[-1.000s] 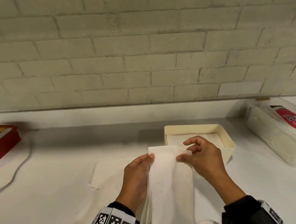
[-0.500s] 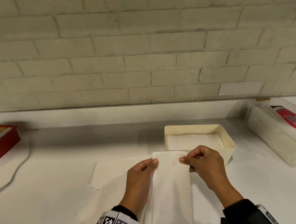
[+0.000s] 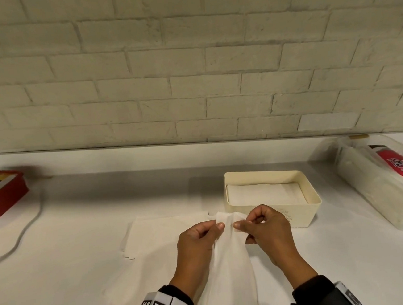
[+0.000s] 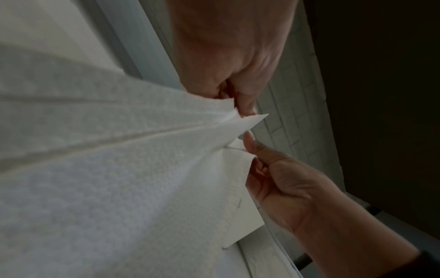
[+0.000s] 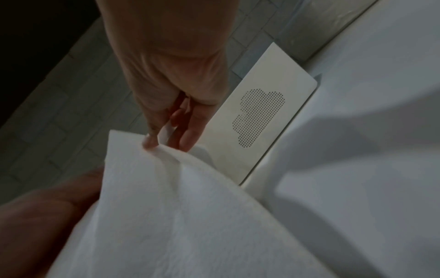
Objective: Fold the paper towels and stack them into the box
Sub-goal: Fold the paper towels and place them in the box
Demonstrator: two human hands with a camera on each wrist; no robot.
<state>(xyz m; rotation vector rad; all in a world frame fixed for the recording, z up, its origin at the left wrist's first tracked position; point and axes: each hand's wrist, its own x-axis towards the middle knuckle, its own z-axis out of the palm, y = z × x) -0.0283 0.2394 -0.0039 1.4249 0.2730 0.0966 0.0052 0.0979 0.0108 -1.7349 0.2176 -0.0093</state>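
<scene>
A long white paper towel hangs lengthwise between my hands, just in front of the cream box. My left hand pinches its top edge at the left, seen closely in the left wrist view. My right hand pinches the same edge at the right. The two pinches are almost touching, so the top edge bunches into a fold. Folded white towels lie flat inside the box. More flat towels lie on the counter under my left hand.
A red box and a grey cable are at the far left. A clear pack of towels with a red label lies at the right. A brick wall rises behind the white counter.
Both hands have come down and closer together. The towel's top edge, spread wide a second ago, is now gathered between the two pinches below the box's rim.
</scene>
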